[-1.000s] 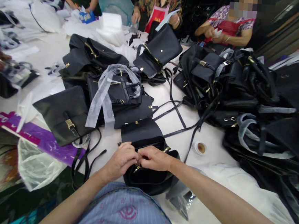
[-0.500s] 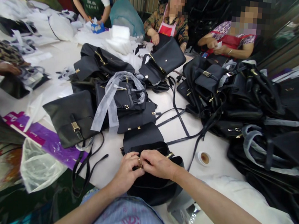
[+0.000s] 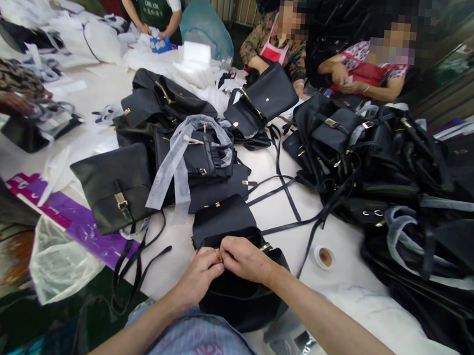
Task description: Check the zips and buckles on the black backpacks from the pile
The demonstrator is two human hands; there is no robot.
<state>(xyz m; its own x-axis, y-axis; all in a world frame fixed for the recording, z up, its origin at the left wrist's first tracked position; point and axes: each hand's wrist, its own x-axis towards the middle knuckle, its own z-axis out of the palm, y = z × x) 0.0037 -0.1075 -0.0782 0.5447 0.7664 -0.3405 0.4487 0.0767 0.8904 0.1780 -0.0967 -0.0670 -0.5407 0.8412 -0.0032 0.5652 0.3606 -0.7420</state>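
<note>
At the near edge of the table (image 3: 287, 214), past a flat black handbag (image 3: 111, 181) lying toward its left side, the left hand (image 3: 198, 275) and right hand (image 3: 247, 260) meet, fingertips pinched together on a gold fitting (image 3: 217, 255) at the mouth of a black bag (image 3: 237, 303), its flap thrown back. The fitting looks unfinished; a heap of black bags (image 3: 385, 167) crowds the right side.

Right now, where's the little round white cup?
In the head view, the cup sits on the white table, right of the right hand, beside a thin black strap.
</note>
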